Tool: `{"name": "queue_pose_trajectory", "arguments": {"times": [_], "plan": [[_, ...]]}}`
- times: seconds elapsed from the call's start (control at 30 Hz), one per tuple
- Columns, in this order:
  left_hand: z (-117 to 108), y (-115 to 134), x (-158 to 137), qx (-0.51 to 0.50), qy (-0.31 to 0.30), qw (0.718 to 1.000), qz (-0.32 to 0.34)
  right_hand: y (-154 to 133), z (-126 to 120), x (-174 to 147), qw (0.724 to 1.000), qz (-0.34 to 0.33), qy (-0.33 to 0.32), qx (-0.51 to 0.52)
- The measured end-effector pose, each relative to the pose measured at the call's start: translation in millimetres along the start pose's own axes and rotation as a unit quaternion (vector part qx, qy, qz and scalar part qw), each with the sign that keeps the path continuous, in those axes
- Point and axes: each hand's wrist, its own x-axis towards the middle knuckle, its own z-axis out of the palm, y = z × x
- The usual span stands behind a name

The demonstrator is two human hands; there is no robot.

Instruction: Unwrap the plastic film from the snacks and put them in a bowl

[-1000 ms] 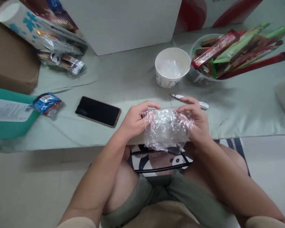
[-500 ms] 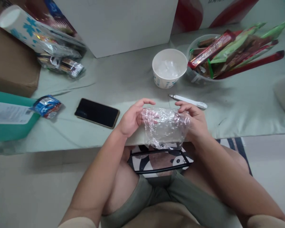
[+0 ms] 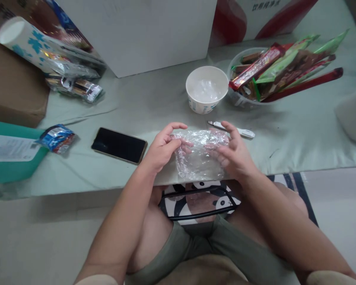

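Right, we've got the clear film (image 3: 200,164) stretched between our two grips, its near side ending about level with the table (image 3: 148,114) edge. Our left grip (image 3: 163,148) pinches one side between thumb and fingers; our right grip (image 3: 239,156) holds the other more loosely, fingers showing through the film, index finger lifted. To do this bit well, we'd want both grips matched: light pinches near the corners, drawn apart evenly, so the film flattens without clinging to itself. It looks thin and crinkly, so a hard tug seems risky to us. And we'd mind the slim white tool (image 3: 231,130), just beyond the right grip, since its tip could snag the film. Farther out, past both grips, stands the paper cup (image 3: 201,105); the phone (image 3: 119,145) lies left of the left grip.

And what's changed? Half a second ago the film's near edge dangled over the panda print (image 3: 201,202); now it's drawn up, leaving more of that print showing. Our right thumb and index finger have spread wider, too.
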Motion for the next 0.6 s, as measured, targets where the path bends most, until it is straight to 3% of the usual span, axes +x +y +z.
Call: {"name": "queue_pose_trajectory", "arguments": {"times": [0.1, 0.2, 0.33, 0.6], "plan": [[1, -2, -3, -0.073, -0.012, 0.997, 0.008, 0, 6, -3, 0.997, 0.02, -0.021, -0.068], [4, -5, -6, -0.169, -0.045, 0.984, -0.022, -5, 8, -5, 0.998, 0.003, 0.011, -0.058], [12, -9, -7, -0.137, -0.116, 0.98, -0.086, -9, 7, -6, 0.999, 0.0, 0.025, -0.047], [15, -11, -2, -0.018, -0.01, 1.0, -0.019, 3, 7, -3, 0.998, 0.016, -0.014, -0.058]]}}
